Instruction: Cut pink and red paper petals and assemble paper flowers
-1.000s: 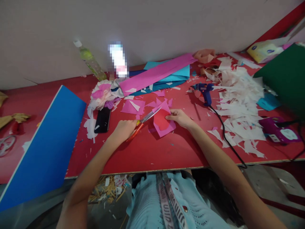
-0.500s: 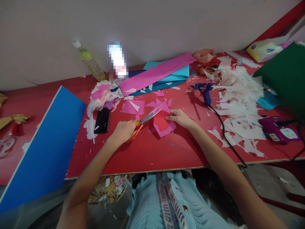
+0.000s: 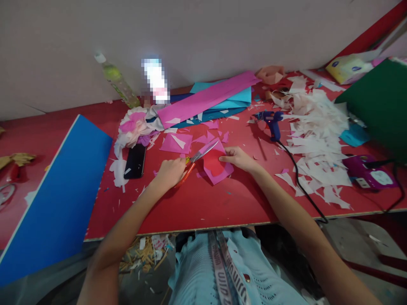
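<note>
Okay, left hand [image 3: 171, 173] wrapped round scissors [image 3: 188, 173] mid-frame, right hand [image 3: 237, 158] pinching pink paper [image 3: 226, 173], glue gun [image 3: 271, 123] lying on the desk [image 3: 197, 207] right of center.

Two hands: one left hand [image 3: 171, 173] and one right hand [image 3: 238, 158]; one pair of scissors [image 3: 191, 163].
Around them I count one tabletop [image 3: 203, 207], one bottle [image 3: 118, 84], one dark phone [image 3: 135, 160], one glue gun [image 3: 271, 123], one tissue pack [image 3: 348, 70], one purple socket block [image 3: 369, 171] and one long pink strip [image 3: 208, 101]. The panels are two: one blue panel [image 3: 60, 199] and one green panel [image 3: 375, 110]. The white scraps [image 3: 319, 127] are many, and because they overlap, their exact number I cannot tell.
</note>
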The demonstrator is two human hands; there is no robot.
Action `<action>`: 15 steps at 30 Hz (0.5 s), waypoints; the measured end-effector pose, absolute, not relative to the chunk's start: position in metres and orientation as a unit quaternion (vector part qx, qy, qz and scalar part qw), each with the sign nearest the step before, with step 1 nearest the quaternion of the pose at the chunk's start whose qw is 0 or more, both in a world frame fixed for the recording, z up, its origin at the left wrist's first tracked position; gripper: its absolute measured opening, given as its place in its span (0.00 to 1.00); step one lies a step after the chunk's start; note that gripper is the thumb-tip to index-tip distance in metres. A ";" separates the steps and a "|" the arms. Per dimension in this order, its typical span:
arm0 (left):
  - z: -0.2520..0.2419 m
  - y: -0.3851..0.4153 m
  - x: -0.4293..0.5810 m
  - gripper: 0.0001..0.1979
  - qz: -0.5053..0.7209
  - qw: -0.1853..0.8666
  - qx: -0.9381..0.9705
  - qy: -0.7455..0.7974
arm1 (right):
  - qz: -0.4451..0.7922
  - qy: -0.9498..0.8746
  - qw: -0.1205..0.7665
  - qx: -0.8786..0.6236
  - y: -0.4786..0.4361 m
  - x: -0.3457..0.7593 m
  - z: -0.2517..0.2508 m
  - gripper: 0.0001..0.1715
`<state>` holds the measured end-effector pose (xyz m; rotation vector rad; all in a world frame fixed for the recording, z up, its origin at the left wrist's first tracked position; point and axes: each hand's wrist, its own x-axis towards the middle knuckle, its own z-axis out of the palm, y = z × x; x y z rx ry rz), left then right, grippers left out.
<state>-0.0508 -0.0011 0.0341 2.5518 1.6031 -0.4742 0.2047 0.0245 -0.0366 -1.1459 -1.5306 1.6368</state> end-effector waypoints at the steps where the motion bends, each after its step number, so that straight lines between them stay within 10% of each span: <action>1: 0.033 -0.001 -0.050 0.13 -0.154 0.043 0.836 0.525 | 0.618 -0.579 0.308 -0.434 0.024 0.205 -0.037 0.13; 15: 0.031 0.001 -0.055 0.13 -0.149 0.037 0.857 0.491 | 0.608 -0.581 0.298 -0.451 0.025 0.205 -0.037 0.15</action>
